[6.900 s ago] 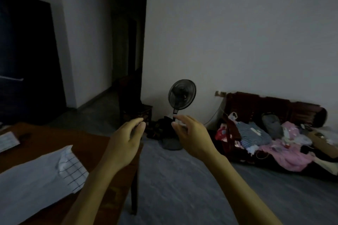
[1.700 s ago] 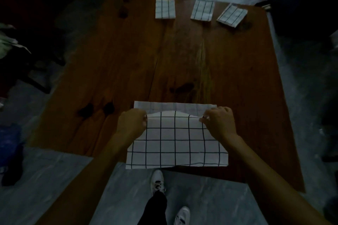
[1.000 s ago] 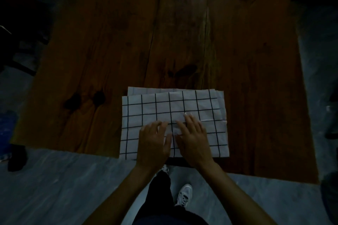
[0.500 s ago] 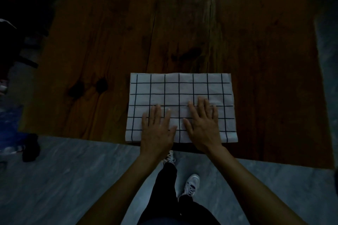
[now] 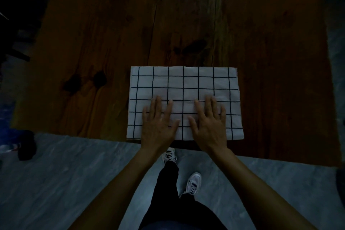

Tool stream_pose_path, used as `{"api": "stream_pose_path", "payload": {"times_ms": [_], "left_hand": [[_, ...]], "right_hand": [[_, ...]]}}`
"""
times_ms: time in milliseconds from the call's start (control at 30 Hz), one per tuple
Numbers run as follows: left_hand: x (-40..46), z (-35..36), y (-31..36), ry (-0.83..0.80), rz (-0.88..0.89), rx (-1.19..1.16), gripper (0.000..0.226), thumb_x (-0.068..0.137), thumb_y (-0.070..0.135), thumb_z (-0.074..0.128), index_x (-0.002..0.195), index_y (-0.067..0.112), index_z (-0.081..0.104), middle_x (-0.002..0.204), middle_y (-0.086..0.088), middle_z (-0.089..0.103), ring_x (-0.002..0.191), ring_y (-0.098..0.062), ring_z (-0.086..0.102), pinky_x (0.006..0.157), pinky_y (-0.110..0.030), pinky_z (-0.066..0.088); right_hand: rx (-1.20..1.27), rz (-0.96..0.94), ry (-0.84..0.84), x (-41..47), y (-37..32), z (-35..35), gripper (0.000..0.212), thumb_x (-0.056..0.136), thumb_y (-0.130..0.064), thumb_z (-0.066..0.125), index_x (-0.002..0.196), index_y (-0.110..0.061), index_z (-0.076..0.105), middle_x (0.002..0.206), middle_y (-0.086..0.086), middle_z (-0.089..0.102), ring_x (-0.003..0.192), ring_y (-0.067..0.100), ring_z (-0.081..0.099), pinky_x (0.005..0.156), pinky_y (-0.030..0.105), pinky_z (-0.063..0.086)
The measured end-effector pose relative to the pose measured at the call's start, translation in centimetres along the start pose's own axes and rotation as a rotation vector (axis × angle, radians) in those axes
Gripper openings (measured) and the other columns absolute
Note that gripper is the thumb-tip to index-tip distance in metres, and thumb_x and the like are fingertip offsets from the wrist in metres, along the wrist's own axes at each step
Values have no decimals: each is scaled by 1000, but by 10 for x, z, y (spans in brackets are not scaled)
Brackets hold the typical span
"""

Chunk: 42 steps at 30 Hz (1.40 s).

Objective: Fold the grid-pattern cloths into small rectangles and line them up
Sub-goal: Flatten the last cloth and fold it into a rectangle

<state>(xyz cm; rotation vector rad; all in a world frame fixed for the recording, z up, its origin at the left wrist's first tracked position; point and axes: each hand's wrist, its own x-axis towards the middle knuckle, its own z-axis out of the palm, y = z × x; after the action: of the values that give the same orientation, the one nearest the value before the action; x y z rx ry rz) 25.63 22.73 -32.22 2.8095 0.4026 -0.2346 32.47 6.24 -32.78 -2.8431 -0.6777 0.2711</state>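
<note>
Grid-pattern cloth (image 5: pixel 184 87): white with dark lines, folded to a wide rectangle, lying flat in the lower centre of the frame on the wooden table (image 5: pixel 205 24); near edge level with the table's front edge. Lies directly under both palms, its lower half covered by them, its upper half bare beyond the fingertips.

Left hand (image 5: pixel 158 125): palm down on the lower left part of the cloth. Fingers (image 5: pixel 156 105) stretched out and slightly spread, thumb angled toward frame centre. Flat contact only; nothing gripped.

Right hand (image 5: pixel 209 123): palm down on the lower right part of the cloth, just beside the left hand, thumbs apart with a strip of cloth between. Fingers (image 5: pixel 210 105) extended, slightly spread, pressed to the fabric. Nothing gripped.

Table: dark brown planks with knots, two dark spots left of the cloth.

Floor (image 5: pixel 56 183): grey, marbled, across the lower frame.

Legs in dark trousers (image 5: pixel 168 188), white shoes (image 5: pixel 194 183), lower centre, below the table edge.

Lighting: dim; frame edges too dark to read.
</note>
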Motion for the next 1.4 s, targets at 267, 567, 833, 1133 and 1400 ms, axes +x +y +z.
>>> {"api": "stream_pose_path", "payload": {"times_ms": [267,567,833,1133,1400], "left_hand": [[4,-4,8,110,27,-57,65,92,52,32,148,20,24,159,-14,7,147,-25,-2,117,-48,1],[14,5,5,80,-45,-10,64,95,51,17,151,23,8,160,-9,-2,147,-21,-8,118,-40,-7],[8,-2,0,113,-90,-3,69,92,55,22,150,19,16,159,-12,3,147,-25,-3,117,-47,-2],[22,2,-1,64,38,-31,64,96,46,21,151,15,12,159,-10,4,147,-20,-3,119,-37,-4],[8,-10,-34,91,-25,14,70,94,53,23,152,21,4,159,-11,-6,146,-23,-10,116,-34,-13]], "right_hand": [[-16,-89,33,0,15,-13,64,97,-53,26,150,-18,21,159,16,5,147,30,0,117,49,2],[-24,-272,-61,21,-11,1,55,100,-43,22,150,-19,21,159,13,9,147,28,2,119,43,1],[-62,-92,-21,8,35,-17,64,94,-56,23,148,-22,26,159,10,10,147,26,1,118,46,-2],[45,-158,-30,27,-22,0,54,99,-42,24,148,-20,28,157,14,18,147,29,10,119,46,9],[-12,30,46,4,45,-21,57,97,-45,26,148,-20,27,158,13,14,147,29,6,118,42,0]]}}
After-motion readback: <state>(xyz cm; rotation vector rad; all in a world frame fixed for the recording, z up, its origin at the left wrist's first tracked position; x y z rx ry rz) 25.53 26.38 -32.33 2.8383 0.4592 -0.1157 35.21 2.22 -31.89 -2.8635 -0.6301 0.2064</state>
